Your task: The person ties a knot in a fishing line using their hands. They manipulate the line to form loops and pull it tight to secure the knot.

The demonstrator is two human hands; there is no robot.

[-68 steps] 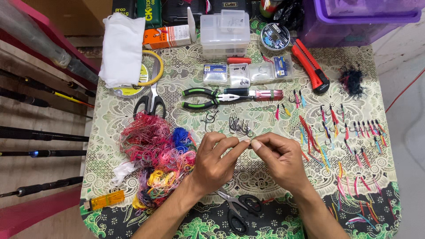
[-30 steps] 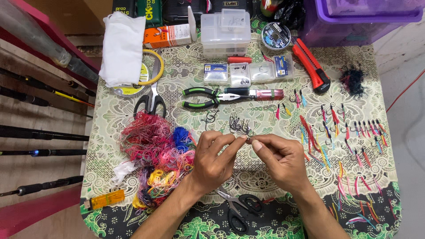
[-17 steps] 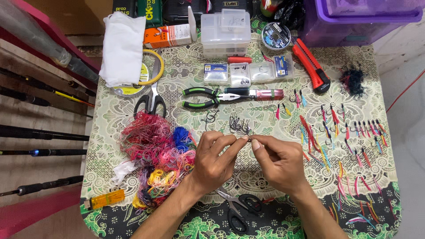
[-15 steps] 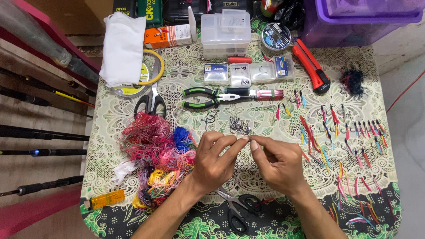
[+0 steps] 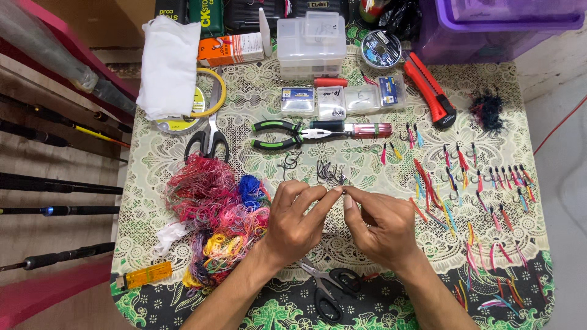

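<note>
My left hand (image 5: 298,217) and my right hand (image 5: 379,223) meet fingertip to fingertip above the patterned tablecloth (image 5: 153,171), pinching something very small between them, too small to make out. Just beyond the fingertips lies a loose cluster of bare fish hooks (image 5: 330,173). A tangled heap of red, pink, blue and yellow thread (image 5: 214,214) sits by my left wrist. Small black-handled scissors (image 5: 327,290) lie under my forearms.
Rows of hooks dressed with coloured thread (image 5: 477,189) fill the right side. Green-handled pliers (image 5: 278,133), a red screwdriver (image 5: 361,129), larger scissors (image 5: 208,137), a red utility knife (image 5: 431,91), small clear boxes (image 5: 312,36), a white cloth (image 5: 168,64) and a line spool (image 5: 380,49) lie farther away. Fishing rods (image 5: 55,183) lie at the left.
Both hands stay together at the same spot; only the fingertips shift slightly against each other. Nothing else on the table has moved.
</note>
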